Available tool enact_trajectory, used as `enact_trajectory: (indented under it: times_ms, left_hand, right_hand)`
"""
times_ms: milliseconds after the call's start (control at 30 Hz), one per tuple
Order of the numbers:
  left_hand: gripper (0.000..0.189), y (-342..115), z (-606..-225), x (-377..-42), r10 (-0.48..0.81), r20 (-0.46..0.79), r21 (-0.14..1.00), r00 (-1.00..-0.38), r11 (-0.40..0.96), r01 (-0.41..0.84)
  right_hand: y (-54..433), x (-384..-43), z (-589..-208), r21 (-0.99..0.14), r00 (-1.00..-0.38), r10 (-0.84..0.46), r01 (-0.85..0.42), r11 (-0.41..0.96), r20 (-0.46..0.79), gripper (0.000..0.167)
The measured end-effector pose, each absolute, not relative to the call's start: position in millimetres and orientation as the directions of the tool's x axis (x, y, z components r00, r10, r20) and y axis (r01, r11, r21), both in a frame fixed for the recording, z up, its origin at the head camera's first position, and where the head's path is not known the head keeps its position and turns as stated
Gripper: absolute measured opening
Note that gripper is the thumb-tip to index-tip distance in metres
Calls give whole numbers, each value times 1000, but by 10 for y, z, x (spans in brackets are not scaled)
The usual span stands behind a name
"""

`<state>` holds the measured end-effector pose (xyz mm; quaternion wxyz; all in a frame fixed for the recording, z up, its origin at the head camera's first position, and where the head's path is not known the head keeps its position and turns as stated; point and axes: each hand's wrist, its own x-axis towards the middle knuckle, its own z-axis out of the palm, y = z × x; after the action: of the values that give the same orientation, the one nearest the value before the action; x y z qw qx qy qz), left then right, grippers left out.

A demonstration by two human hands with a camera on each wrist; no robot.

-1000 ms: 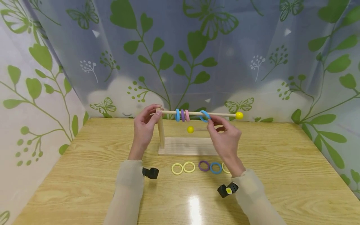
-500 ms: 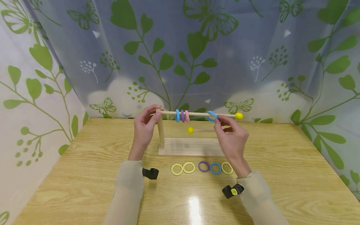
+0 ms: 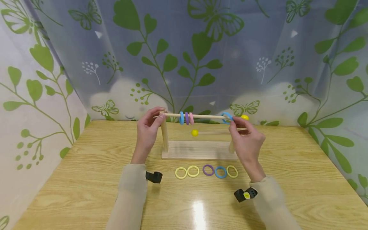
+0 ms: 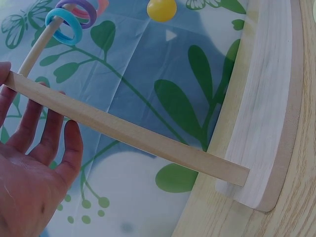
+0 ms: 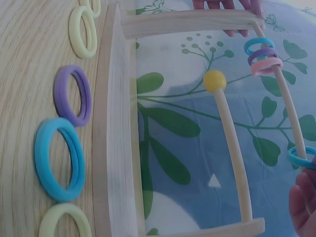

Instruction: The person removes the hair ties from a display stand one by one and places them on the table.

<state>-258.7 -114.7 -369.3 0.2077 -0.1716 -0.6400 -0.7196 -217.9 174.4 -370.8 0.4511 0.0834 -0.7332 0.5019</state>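
My left hand [image 3: 146,131] grips the top of the left upright post [image 4: 118,124] of a wooden stand. From that post an upper rod [image 3: 208,117] runs right to a yellow ball [image 3: 245,117], partly hidden behind my right hand [image 3: 248,140]. Thumb and fingers of that hand pinch a blue ring [image 5: 294,159], which encircles the rod near its right end. Farther left on the same rod hang a light-blue ring [image 3: 181,118], a purple ring [image 3: 187,118] and a pink ring [image 3: 191,118], close together.
A lower rod ends in another yellow ball [image 3: 194,132] and carries no ring. In front of the stand's base [image 3: 198,155] lie loose rings in a row: several yellow, one purple [image 5: 60,96], one blue [image 5: 41,158]. A patterned curtain [image 3: 184,80] hangs behind the table [image 3: 95,179].
My right hand has slid the pinched blue ring rightward along the upper rod, nearer the yellow ball. The left hand and the other rings have stayed put.
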Motion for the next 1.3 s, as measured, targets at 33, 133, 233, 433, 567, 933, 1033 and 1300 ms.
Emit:
enact_trajectory:
  times_ms: [33,133,233,433,567,933,1033,1300]
  left_hand:
    - [25,-1148,-3694,-2586,-79,513,850,-855,-96,518]
    - [25,-1148,-3695,-2588,-78,514,849,-854,-98,520]
    - [25,-1149,-3696,-2591,-78,517,847,-853,-97,522]
    - [25,-1148,-3701,-2598,-79,517,846,-852,-101,523]
    - [25,-1146,-3695,-2597,-77,517,846,-852,-104,523]
    - [25,-1145,-3681,-2587,-73,518,847,-852,-94,523]
    - [25,-1144,-3681,-2587,-73,517,848,-853,-91,522]
    - [25,-1143,-3690,-2594,-74,522,843,-850,-105,527]
  right_hand:
    - [1759,-2178,-3710,-661,-580,332,-569,489,744,15]
    - [1798,-2180,-3719,-658,-572,340,-558,506,747,15]
    - [1832,-2183,-3720,-654,-559,353,-551,519,750,14]
    - [1893,-2171,-3709,-651,-549,363,-541,532,753,13]
    - [1926,-2152,-3699,-645,-547,358,-535,546,757,13]
    - [1988,-2120,-3686,-659,-557,370,-520,543,744,13]
    - [2018,-2105,-3687,-651,-559,355,-523,551,749,13]
    - [2067,-2078,-3685,-644,-540,367,-525,557,757,13]
